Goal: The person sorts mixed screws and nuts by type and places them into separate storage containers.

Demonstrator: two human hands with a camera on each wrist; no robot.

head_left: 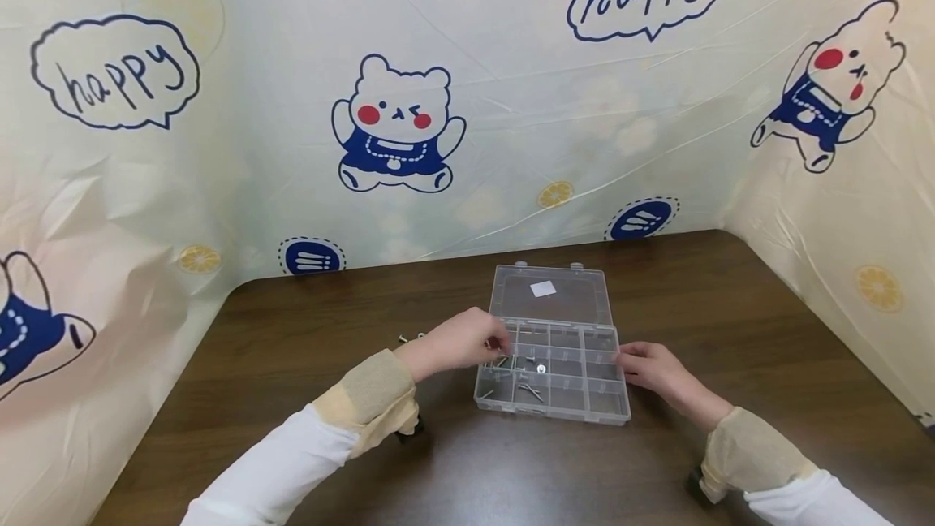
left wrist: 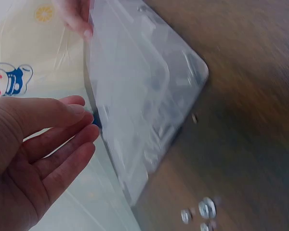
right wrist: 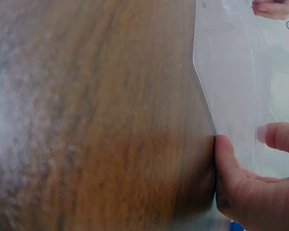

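A clear plastic compartment box (head_left: 606, 406) lies on the table with its lid (head_left: 573, 303) folded back. Over its left-hand compartments hovers my left hand (head_left: 467, 341), the thumb close to the loosely bent fingers. In the left wrist view nothing shows in the left hand (left wrist: 43, 144). My right hand (head_left: 661, 372) holds the box's right edge, its thumb (right wrist: 227, 156) against the side wall and index finger at the rim. Screws (head_left: 530, 390) lie in a front compartment, and a small round metal piece (head_left: 540, 368) sits in the middle row.
Loose metal pieces (left wrist: 207, 208) lie on the brown wooden table (head_left: 270, 396) left of the box; my left forearm partly hides that spot in the head view. A white label (head_left: 543, 289) shows on the lid. Behind the table hangs a printed cloth (head_left: 497, 144).
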